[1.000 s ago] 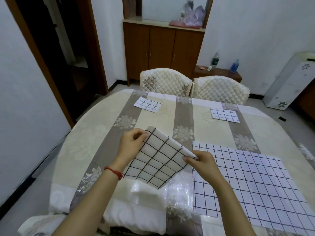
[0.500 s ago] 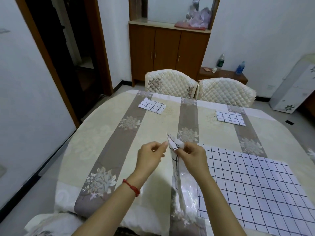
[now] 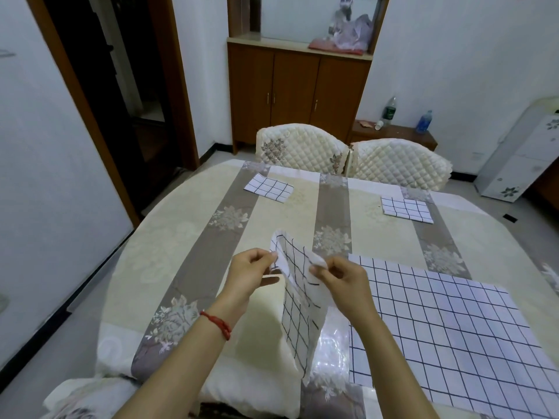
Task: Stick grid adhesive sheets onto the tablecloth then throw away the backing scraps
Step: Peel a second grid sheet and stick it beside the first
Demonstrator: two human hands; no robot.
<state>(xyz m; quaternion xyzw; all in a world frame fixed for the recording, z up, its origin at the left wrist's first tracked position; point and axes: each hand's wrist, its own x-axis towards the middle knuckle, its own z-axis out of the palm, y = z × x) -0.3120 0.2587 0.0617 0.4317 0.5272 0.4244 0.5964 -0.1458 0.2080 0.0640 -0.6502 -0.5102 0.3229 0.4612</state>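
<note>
A white grid adhesive sheet (image 3: 298, 309) hangs on edge above the striped tablecloth (image 3: 187, 246), near the table's front. My left hand (image 3: 252, 272) pinches its top left corner and my right hand (image 3: 338, 281) pinches the top right corner, the two close together. The sheet's top curls between them. A clear shiny film (image 3: 331, 346) lies on the cloth just below the sheet. A large grid sheet (image 3: 438, 328) lies flat on the cloth at the right. Two small grid sheets lie further back, one on the left (image 3: 269, 187) and one on the right (image 3: 406, 209).
Two quilted chair backs (image 3: 302, 148) stand at the far side of the table. Behind them are a wooden cabinet (image 3: 298, 86) and a low shelf with bottles (image 3: 390, 108). A dark doorway (image 3: 121, 86) opens at the left. A white appliance (image 3: 520, 155) stands at the right.
The sheet, held spread and slanted one second ago, was turned on edge as my hands came together. Now it hangs with its grid face showing more and its top curled.
</note>
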